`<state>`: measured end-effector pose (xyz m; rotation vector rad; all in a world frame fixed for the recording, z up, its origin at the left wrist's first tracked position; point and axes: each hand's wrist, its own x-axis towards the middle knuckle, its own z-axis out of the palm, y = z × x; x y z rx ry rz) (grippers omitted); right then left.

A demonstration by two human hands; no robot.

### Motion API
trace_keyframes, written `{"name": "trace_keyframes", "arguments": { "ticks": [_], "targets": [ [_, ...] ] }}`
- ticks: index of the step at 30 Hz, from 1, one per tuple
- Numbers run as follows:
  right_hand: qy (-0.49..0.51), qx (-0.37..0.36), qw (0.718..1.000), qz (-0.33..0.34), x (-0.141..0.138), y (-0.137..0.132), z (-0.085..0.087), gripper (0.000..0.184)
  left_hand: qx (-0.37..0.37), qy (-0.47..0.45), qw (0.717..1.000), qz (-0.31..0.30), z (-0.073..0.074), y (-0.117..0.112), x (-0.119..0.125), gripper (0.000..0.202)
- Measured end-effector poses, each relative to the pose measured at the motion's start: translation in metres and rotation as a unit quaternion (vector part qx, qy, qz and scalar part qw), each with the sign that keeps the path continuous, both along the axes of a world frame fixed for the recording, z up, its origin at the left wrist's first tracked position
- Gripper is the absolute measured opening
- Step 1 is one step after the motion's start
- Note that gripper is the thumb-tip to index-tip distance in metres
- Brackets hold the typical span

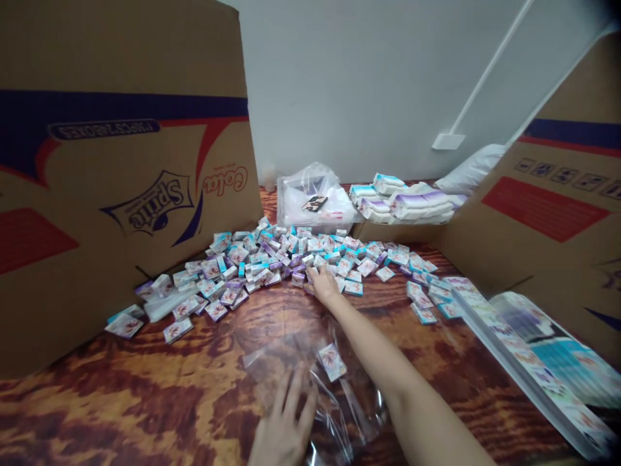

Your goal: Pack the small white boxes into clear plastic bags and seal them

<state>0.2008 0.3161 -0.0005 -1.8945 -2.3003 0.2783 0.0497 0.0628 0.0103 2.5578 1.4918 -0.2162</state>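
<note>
My right hand [323, 283] reaches far forward to the near edge of a heap of small white, teal and purple boxes [272, 259]. Its fingers curl down onto one of them; I cannot see whether it is gripped. My left hand [284, 424] lies near the bottom edge, fingers spread flat on a clear plastic bag [310, 362] on the brown patterned table [145, 401]. One small box [332, 361] sits in or on that bag, close beside my right forearm.
A large Sprite carton wall [121, 175] stands at left, another carton [557, 213] at right. A clear bag [313, 200] and stacked flat packs [407, 200] sit at the back. Printed sheets [533, 349] lie at right.
</note>
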Motion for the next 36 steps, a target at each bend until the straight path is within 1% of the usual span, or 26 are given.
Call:
{"name": "trace_keyframes", "arguments": {
  "ticks": [3,6,8,10,12,15,16,18,20,21,22,24,26,27,28,30,33,36],
  "targets": [
    [-0.006,-0.004,1.000,0.011,0.006,0.001,-0.008,0.044,0.006,0.002,1.000,-0.005,-0.008,0.000,-0.004,0.062],
    [0.003,0.009,1.000,0.023,0.023,0.001,-0.009,0.056,0.013,-0.007,1.000,-0.007,-0.009,0.001,-0.006,0.064],
    [0.024,0.013,0.997,0.075,0.031,0.001,-0.011,0.063,0.019,-0.015,1.000,-0.010,-0.006,0.002,-0.007,0.065],
    [0.039,0.004,0.990,0.134,0.033,-0.002,-0.016,0.064,0.027,-0.017,0.999,-0.015,-0.006,0.002,-0.008,0.064],
    [0.037,-0.012,0.986,0.163,0.030,-0.008,-0.021,0.061,0.043,-0.018,0.999,-0.017,-0.011,0.002,-0.009,0.062],
    [0.034,-0.018,0.982,0.185,0.030,-0.017,-0.024,0.061,0.072,-0.023,0.997,-0.004,-0.023,0.000,-0.011,0.060],
    [0.035,-0.006,0.984,0.177,0.035,-0.018,-0.024,0.058,0.078,-0.024,0.997,0.002,-0.027,-0.001,-0.011,0.060],
    [0.030,0.032,0.992,0.119,0.054,-0.018,-0.021,0.045,0.078,-0.029,0.996,0.010,-0.031,-0.002,-0.011,0.061],
    [0.017,0.062,0.997,0.040,0.083,-0.017,-0.020,0.039,0.077,-0.043,0.996,0.015,-0.031,-0.003,-0.011,0.060],
    [0.010,0.063,0.998,0.017,0.099,-0.017,-0.020,0.038,0.076,-0.052,0.996,0.016,-0.030,-0.003,-0.011,0.060],
    [0.005,0.057,0.998,0.011,0.115,-0.019,-0.022,0.039,0.075,-0.059,0.995,0.018,-0.028,-0.002,-0.011,0.061],
    [-0.001,0.039,0.999,0.022,0.140,-0.027,-0.026,0.040,0.069,-0.060,0.996,0.021,-0.024,-0.002,-0.011,0.062],
    [-0.003,0.026,0.999,0.037,0.155,-0.036,-0.030,0.038,0.060,-0.051,0.997,0.020,-0.021,-0.001,-0.011,0.060],
    [-0.003,0.024,0.999,0.039,0.157,-0.039,-0.031,0.037,0.057,-0.047,0.997,0.018,-0.019,-0.001,-0.011,0.059],
    [-0.001,0.026,0.999,0.035,0.157,-0.042,-0.031,0.037,0.054,-0.045,0.997,0.016,-0.018,-0.001,-0.011,0.058],
    [0.005,0.040,0.999,0.015,0.146,-0.042,-0.030,0.040,0.055,-0.044,0.997,0.016,-0.016,-0.001,-0.011,0.056],
    [0.012,0.060,0.998,-0.030,0.113,-0.036,-0.032,0.045,0.062,-0.040,0.997,0.016,-0.015,-0.002,-0.010,0.054],
    [0.006,0.056,0.998,-0.037,0.082,-0.033,-0.041,0.046,0.068,-0.024,0.997,0.013,-0.016,-0.002,-0.007,0.054]
  ]
}}
